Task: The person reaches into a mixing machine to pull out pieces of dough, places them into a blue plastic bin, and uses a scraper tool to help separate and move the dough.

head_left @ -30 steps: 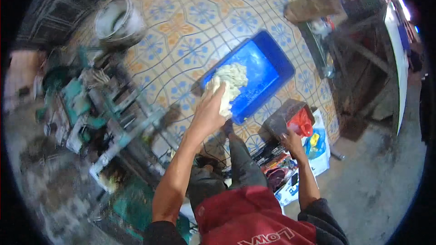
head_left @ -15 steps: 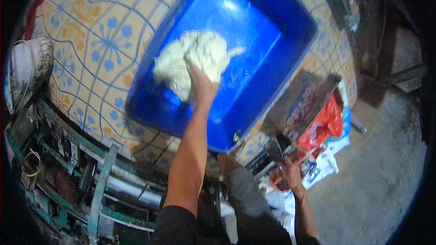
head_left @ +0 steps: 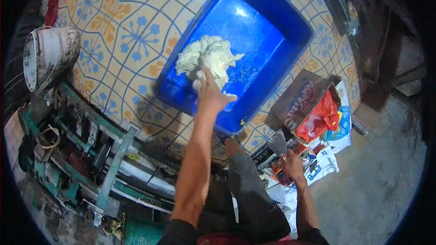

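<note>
A soft, pale lump of dough lies in the left part of a deep blue rectangular tub. At the dough's near edge is my left hand, fingers stretched toward it and thumb spread out to the right. White dough coats the fingers, and the fingertips touch or almost touch the lump. Off to the right, outside the tub, my right hand is closed round the handle of a flat metal scraper. Its broad blade points up and away from me.
The tub stands on a patterned tiled surface. Right of it are a cardboard box, a red plastic bag and white sacks. A green-framed machine is at lower left, below a dirty white bucket.
My left hand has gone from gripping the dough to spread fingers at its near edge. The lump has a new, more ragged shape. My right hand still holds the scraper. The view has shifted.
</note>
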Action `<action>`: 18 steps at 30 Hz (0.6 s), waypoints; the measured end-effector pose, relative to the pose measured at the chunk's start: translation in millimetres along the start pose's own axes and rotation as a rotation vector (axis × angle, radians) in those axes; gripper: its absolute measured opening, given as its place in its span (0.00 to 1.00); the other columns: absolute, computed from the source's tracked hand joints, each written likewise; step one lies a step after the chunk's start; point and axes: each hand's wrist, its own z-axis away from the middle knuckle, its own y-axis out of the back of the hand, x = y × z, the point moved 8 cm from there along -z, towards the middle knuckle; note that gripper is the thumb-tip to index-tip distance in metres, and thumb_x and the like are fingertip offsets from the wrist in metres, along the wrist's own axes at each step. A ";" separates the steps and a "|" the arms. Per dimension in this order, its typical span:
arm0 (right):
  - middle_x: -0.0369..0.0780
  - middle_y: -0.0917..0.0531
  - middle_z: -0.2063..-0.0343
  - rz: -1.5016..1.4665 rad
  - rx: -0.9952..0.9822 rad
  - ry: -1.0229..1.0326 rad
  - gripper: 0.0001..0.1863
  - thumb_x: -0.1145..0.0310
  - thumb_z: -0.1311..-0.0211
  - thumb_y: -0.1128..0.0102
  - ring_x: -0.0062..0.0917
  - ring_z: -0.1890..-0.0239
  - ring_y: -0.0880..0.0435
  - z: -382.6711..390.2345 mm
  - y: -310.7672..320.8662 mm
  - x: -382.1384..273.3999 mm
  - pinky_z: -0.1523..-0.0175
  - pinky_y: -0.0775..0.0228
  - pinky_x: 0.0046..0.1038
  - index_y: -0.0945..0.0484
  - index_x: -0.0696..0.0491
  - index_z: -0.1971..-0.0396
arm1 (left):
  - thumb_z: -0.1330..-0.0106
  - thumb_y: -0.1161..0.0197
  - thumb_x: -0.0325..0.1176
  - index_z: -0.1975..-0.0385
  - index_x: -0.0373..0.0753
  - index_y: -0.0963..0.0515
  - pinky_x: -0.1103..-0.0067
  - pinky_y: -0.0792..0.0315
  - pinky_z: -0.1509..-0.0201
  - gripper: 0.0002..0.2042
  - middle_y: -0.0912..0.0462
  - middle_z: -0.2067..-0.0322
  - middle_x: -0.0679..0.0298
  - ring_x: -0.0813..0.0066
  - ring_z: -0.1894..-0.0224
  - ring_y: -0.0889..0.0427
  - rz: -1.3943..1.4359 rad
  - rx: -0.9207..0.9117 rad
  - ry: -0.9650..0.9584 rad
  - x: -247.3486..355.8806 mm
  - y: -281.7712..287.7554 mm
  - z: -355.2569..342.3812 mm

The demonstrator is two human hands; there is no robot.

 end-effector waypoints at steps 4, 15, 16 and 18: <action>0.51 0.20 0.75 0.114 0.001 0.122 0.14 0.64 0.40 0.42 0.44 0.71 0.18 7.3 -0.2 -29.1 0.68 0.29 0.39 0.29 0.58 0.61 | 0.53 0.25 0.40 0.30 0.42 0.60 0.64 0.48 0.31 0.55 0.57 0.34 0.31 0.40 0.31 0.54 -0.077 0.214 0.098 13.7 30.2 70.5; 0.53 0.19 0.73 0.317 0.048 0.295 0.13 0.63 0.37 0.45 0.52 0.68 0.20 -22.1 -15.8 -57.6 0.66 0.31 0.44 0.27 0.58 0.61 | 0.43 0.33 0.40 0.30 0.44 0.53 0.59 0.43 0.33 0.43 0.51 0.34 0.37 0.44 0.31 0.51 -0.163 0.701 -0.454 -8.9 -2.4 -34.0; 0.54 0.20 0.69 0.173 0.003 0.208 0.13 0.65 0.38 0.45 0.52 0.63 0.21 -27.8 -16.6 -57.5 0.62 0.31 0.44 0.27 0.58 0.60 | 0.43 0.33 0.40 0.30 0.44 0.53 0.59 0.43 0.33 0.43 0.51 0.34 0.37 0.44 0.31 0.51 -0.147 0.715 -0.443 -33.3 -16.9 -59.7; 0.54 0.20 0.68 0.165 0.085 0.232 0.13 0.65 0.38 0.45 0.51 0.62 0.21 -50.2 -12.1 -36.2 0.60 0.31 0.42 0.27 0.58 0.60 | 0.46 0.30 0.43 0.29 0.49 0.57 0.57 0.46 0.32 0.48 0.56 0.33 0.39 0.46 0.30 0.53 -0.442 0.275 -0.238 -77.8 -71.9 -118.5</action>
